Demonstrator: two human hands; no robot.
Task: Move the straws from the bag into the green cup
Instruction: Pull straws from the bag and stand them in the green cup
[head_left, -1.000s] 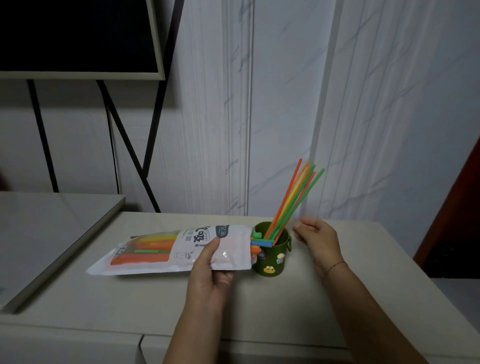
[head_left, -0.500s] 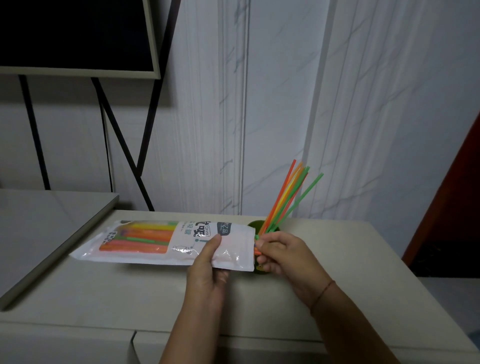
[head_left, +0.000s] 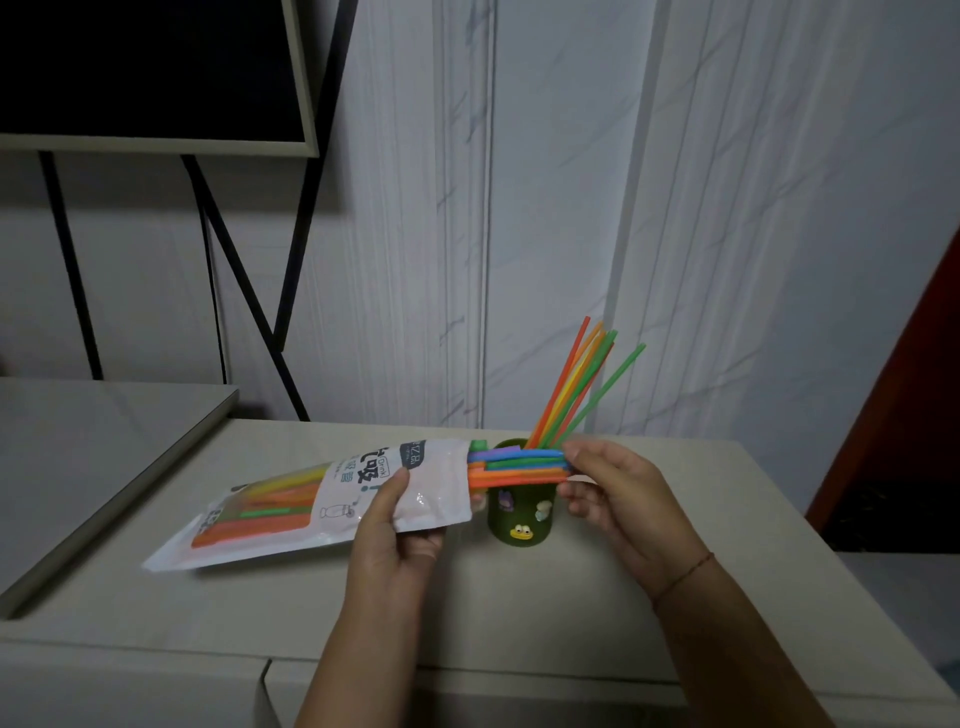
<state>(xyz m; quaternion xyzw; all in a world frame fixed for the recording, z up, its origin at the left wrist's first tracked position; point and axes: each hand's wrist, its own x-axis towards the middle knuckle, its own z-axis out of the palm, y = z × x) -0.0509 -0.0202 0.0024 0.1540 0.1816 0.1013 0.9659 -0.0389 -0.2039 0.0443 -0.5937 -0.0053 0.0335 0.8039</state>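
A white plastic bag (head_left: 322, 506) of coloured straws lies tilted over the table, its open mouth pointing right. My left hand (head_left: 400, 525) grips the bag near the mouth, thumb on top. A bundle of straws (head_left: 519, 465) sticks out of the mouth across the front of the green cup (head_left: 519, 519). My right hand (head_left: 610, 491) pinches the ends of that bundle between thumb and fingers. Several orange, yellow and green straws (head_left: 576, 389) stand in the cup, leaning right.
The beige table (head_left: 519, 613) ends at a front edge near me and a right edge by a dark red panel (head_left: 914, 405). A lower grey surface (head_left: 93, 447) adjoins on the left. A black-legged stand (head_left: 234, 270) and a white wall stand behind.
My right hand went from beside the cup to the bag's mouth, took the straw ends and drew them rightwards, so a bundle now protrudes. My left hand kept holding the bag.
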